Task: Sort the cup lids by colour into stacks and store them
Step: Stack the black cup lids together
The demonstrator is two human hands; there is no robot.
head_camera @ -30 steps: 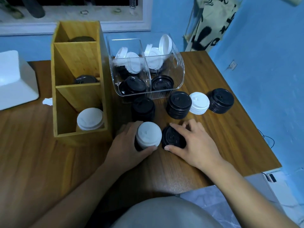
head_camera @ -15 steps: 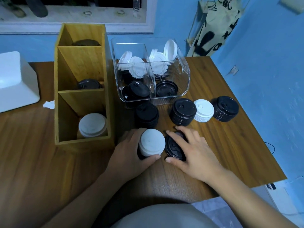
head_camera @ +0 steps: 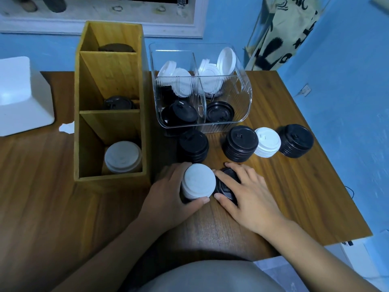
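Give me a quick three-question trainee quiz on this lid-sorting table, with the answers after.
1. True or false: the left hand grips a white-topped stack while the right hand holds a black lid.
2. The wooden organiser's nearest compartment holds: A) black lids, B) white lids, C) nothing.
3. How many black stacks share the row with the small white stack?
Key: 1 true; 2 B; 3 three.

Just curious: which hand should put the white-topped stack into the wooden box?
Left, probably: left hand grips the white-topped stack beside the wooden box; right hand holds a black lid.
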